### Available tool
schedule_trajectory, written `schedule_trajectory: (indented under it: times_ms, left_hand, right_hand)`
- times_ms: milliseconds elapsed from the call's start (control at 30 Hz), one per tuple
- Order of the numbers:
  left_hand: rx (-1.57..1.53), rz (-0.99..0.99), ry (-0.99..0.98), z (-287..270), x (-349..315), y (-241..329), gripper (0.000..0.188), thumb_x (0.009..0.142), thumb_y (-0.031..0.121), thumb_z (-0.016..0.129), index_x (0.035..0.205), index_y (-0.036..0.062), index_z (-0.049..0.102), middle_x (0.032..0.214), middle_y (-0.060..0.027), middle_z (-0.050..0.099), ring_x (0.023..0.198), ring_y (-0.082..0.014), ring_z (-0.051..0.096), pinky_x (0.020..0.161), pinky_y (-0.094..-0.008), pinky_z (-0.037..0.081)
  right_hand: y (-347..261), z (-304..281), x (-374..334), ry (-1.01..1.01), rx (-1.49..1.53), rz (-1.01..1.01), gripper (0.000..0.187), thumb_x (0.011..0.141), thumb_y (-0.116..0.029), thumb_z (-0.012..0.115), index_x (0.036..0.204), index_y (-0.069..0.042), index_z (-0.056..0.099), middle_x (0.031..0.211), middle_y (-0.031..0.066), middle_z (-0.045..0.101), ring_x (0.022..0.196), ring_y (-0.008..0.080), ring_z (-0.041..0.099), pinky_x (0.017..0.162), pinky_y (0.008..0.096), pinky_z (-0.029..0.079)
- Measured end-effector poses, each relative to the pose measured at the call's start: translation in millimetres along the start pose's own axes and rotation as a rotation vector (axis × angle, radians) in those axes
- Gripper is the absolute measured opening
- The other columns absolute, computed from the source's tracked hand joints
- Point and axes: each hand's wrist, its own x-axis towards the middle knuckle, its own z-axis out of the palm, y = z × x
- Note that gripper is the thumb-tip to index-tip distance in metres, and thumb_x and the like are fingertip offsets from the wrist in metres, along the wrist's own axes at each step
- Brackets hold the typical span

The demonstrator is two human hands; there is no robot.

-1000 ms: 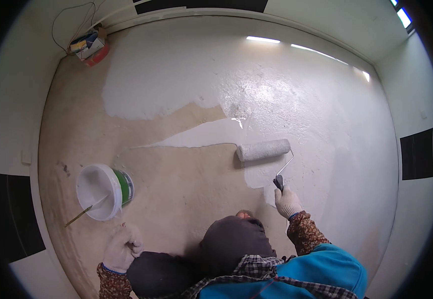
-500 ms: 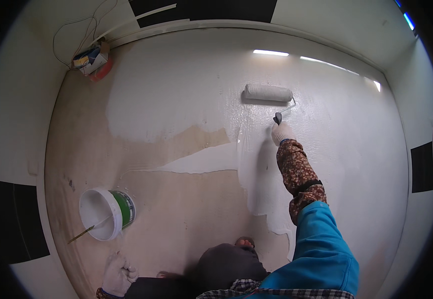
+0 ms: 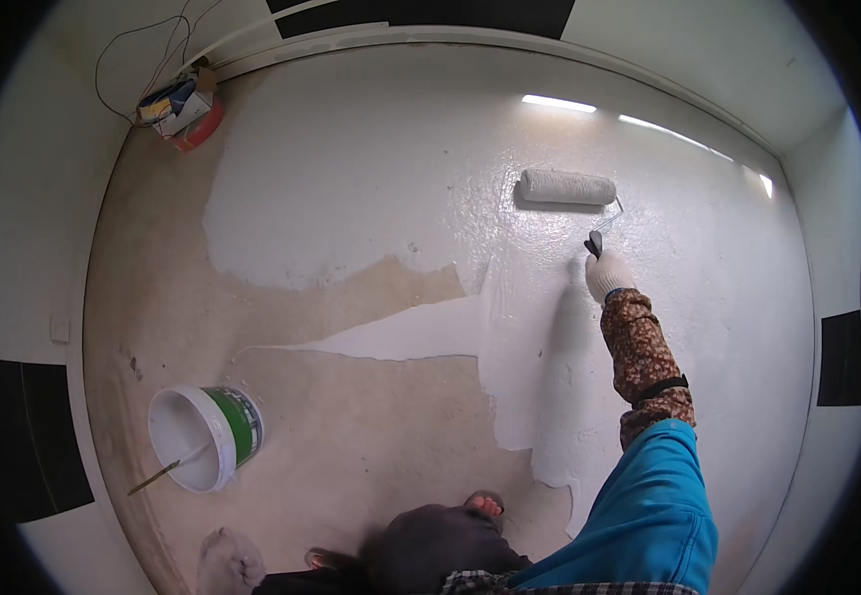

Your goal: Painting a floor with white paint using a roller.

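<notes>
In a white knit glove, my right hand [image 3: 607,276] is closed round the dark handle of a paint roller [image 3: 569,187]. The roller's wide white sleeve rests on a wet, glossy white coating [image 3: 351,169] that covers much of the floor. My left hand [image 3: 229,561], also gloved, hangs low at the bottom left, beside my leg. Its fingers are blurred, and I see nothing held in it. Just beyond it, a white bucket with a green band [image 3: 214,436] tilts toward the left. A thin stick [image 3: 156,476] leans out over its rim.
Bare beige floor [image 3: 391,426] lies around my knees and foot [image 3: 486,504]. A tongue of white coating [image 3: 410,332] cuts into it. At the far left corner stand a box of items [image 3: 174,102] and a red container [image 3: 199,129], near loose wires [image 3: 103,69]. White walls with black panels surround the floor.
The roller and my right hand have shifted to the right across the wet coating. My left hand has dropped lower in view. The bucket stays in place on the floor.
</notes>
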Motion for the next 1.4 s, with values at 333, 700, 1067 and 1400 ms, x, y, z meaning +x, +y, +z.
schedule_trajectory:
  times_ms: [333,700,1067,1400]
  left_hand:
    - [0.002,-0.002,-0.022,-4.4,5.8,-3.5,0.037,0.101,0.036,0.046,0.071,0.0148,0.041,0.065,0.0016,0.04,0.053,-0.0092,0.039,0.046,-0.0226,0.032]
    - [-0.083,0.009,-0.105,-13.7,23.0,-3.2,0.024,0.093,0.024,0.054,0.075,0.0093,0.046,0.067,-0.008,0.05,0.052,-0.018,0.045,0.046,-0.0294,0.034]
    - [-0.222,0.06,-0.238,-44.2,23.8,-9.3,0.024,0.091,0.017,0.055,0.071,0.0079,0.046,0.063,-0.0091,0.048,0.051,-0.0164,0.044,0.045,-0.0271,0.033]
    - [-0.264,0.118,-0.382,-46.9,18.0,-10.6,0.028,0.091,0.022,0.06,0.071,0.0067,0.047,0.065,-0.008,0.048,0.052,-0.0158,0.043,0.045,-0.0274,0.034]
  right_hand:
    - [-4.0,-5.5,67.8,0.018,0.15,0.184,0.046,0.094,-0.031,0.044,0.114,0.007,0.061,0.11,0.029,0.064,0.11,0.0408,0.061,0.092,0.0471,0.05]
    - [-47.6,23.0,-75.7,-0.12,0.134,-0.024,0.046,0.097,-0.034,0.042,0.101,0.009,0.057,0.077,0.0272,0.065,0.062,0.0342,0.068,0.052,0.0429,0.056]
    - [-26.4,31.9,-335.0,-0.404,-0.027,-0.075,0.042,0.096,-0.038,0.047,0.105,0.003,0.051,0.087,0.0309,0.065,0.088,0.0469,0.065,0.078,0.0542,0.051]
    - [-51.0,34.9,-254.0,-0.236,-0.027,-0.109,0.038,0.096,-0.034,0.048,0.102,0.002,0.055,0.092,0.0298,0.066,0.092,0.0454,0.065,0.08,0.0528,0.052]
